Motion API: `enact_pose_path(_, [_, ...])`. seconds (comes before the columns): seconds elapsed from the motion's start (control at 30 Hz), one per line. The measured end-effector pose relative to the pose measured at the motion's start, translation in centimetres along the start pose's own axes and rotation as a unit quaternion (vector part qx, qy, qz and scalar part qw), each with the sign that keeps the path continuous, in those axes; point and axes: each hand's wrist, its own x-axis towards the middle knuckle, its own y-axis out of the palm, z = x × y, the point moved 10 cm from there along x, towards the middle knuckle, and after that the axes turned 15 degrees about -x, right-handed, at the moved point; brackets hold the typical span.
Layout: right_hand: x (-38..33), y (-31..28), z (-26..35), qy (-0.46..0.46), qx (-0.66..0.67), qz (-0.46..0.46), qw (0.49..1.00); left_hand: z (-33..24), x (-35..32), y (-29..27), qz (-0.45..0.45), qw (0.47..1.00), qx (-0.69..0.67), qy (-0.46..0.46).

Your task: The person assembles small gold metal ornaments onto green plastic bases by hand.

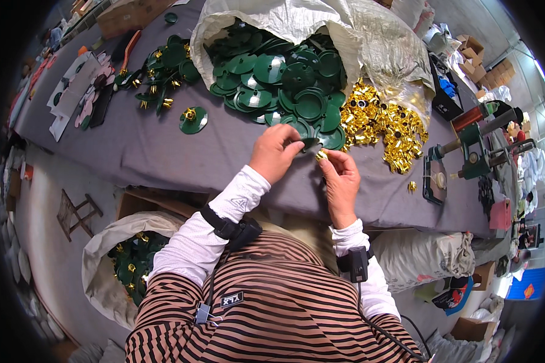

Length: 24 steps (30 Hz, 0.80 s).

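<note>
My left hand [277, 151] pinches a green plastic disc [309, 143] by its edge, tilted toward my right hand. Between the thumb and fingers of my right hand [341, 181] is a small shiny gold piece [321, 155], close beside the disc; whether the two touch I cannot tell. Just beyond my hands, a heap of green discs [269, 69] spills from the mouth of a white woven sack [266, 15]. To its right lies a pile of gold pieces [375, 121]. One disc with a gold piece on it [192, 120] rests alone to the left.
A green hand press [471, 145] stands at the table's right end, near a single gold piece [412, 186]. Joined disc-and-gold parts [169, 66] lie at the far left. An open sack [103, 266] of similar parts stands below the table's edge, by a wooden stool [77, 213].
</note>
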Motion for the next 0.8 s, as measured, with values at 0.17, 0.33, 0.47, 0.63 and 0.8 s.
enact_pose_path(0.17, [-0.8,-0.5,4.6,-0.15,-0.173,-0.039,0.973,2.3,-0.8,0.8,-0.014,0.965,-0.198,-0.173])
enact_pose_path(0.33, [-1.6,0.0,7.3,-0.25,-0.297,-0.058,0.92,0.4,-1.5,2.1,0.005,0.976,-0.17,-0.135])
enact_pose_path(0.47, [-0.7,-1.3,4.0,-0.09,-0.161,-0.049,0.982,-2.8,-2.4,1.7,-0.034,0.995,-0.091,0.005])
enact_pose_path(0.63, [-2.3,-1.0,6.9,-0.241,-0.241,-0.087,0.936,-3.7,-3.2,1.5,-0.053,0.991,-0.124,0.006])
enact_pose_path(0.8, [-1.3,0.9,0.1,0.109,0.051,0.004,0.993,-3.7,-3.3,1.0,-0.008,0.999,-0.024,0.043])
